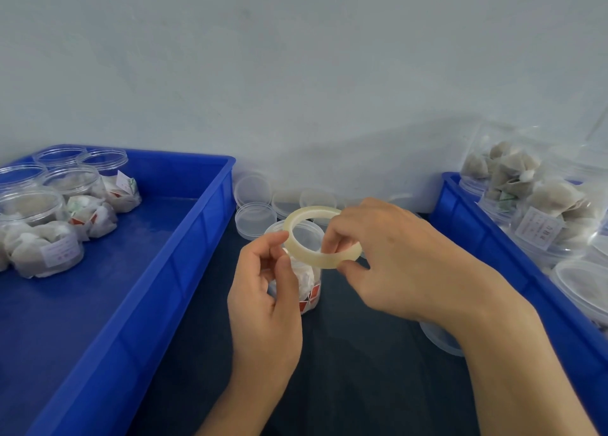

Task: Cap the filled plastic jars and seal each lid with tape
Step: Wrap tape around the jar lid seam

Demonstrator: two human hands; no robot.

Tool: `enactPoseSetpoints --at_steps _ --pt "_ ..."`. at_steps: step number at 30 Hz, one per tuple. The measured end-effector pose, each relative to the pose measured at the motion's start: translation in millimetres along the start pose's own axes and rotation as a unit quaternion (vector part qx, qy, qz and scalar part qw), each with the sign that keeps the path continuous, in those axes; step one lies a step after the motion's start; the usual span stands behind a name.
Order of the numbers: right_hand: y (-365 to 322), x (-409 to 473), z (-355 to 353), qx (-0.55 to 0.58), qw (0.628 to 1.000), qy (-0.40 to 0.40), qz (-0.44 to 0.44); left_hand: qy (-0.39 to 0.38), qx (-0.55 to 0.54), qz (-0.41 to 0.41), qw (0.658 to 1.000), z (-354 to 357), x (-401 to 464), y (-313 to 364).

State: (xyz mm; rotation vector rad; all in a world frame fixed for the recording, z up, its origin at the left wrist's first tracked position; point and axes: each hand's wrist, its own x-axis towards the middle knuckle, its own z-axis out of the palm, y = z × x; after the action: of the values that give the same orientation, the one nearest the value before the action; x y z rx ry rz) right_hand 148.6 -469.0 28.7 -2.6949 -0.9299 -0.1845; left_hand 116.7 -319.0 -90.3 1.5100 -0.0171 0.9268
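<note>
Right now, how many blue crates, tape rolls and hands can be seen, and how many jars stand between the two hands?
blue crates: 2 (left, right)
tape roll: 1
hands: 2 (left, right)
jar between the hands: 1
Total: 6

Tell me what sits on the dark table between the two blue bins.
In the head view, between left bin and right bin: loose clear lids, one filled jar, both hands.

Dark table point(345, 386) with blue bins point(138, 304), lids point(255, 216)
</note>
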Motion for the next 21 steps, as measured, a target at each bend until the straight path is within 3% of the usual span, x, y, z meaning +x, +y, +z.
enactPoseSetpoints --at_steps 6,11,21 --pt "9 0 0 -0.032 0.999 0.024 0.033 0.015 0.010 -0.002 1.000 -5 3 -3" --pt "12 -4 -6 0.027 1.000 0.009 0.006 -0.005 0.031 -0.033 0.999 -5 4 -2" --pt "12 -4 -3 0.017 1.000 0.005 -0.018 0.014 0.043 -0.021 0.999 -8 7 -3"
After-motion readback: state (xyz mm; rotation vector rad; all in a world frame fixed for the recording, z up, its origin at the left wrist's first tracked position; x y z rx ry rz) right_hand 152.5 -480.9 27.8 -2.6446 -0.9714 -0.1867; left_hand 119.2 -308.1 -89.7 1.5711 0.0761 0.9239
